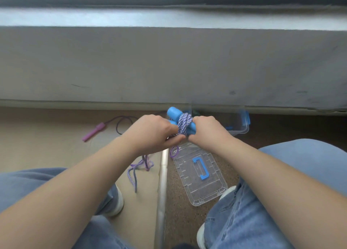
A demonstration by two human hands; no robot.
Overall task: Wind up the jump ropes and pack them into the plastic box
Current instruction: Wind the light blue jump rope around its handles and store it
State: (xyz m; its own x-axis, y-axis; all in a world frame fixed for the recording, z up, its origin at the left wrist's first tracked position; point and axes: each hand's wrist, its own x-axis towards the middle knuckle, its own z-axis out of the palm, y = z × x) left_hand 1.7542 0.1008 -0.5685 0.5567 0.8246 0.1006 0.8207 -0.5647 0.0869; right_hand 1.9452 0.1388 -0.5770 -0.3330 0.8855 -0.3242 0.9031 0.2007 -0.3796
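Beige floor on the left carries the pink-handled rope [93, 132], unwound; mid-floor the left hand [155, 134] pinches the purple cord [185, 123] in its fingers [169, 128] while the right hand [206, 132] curls round the blue handles [173, 113]. Keep each turn taut and tuck the tail, I'd say. The plastic box [242, 131] sits just beyond, at the floor's far edge.

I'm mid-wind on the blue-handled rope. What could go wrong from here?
1. The loose cord lies crossed over itself on the floor; pulled in, it may knot or snag.
2. The wraps round the handles are kept tight only by the left hand pinching the cord and the right hand gripping; a slip could unwind them.
3. The lid lies between the shoes and could get stepped on.
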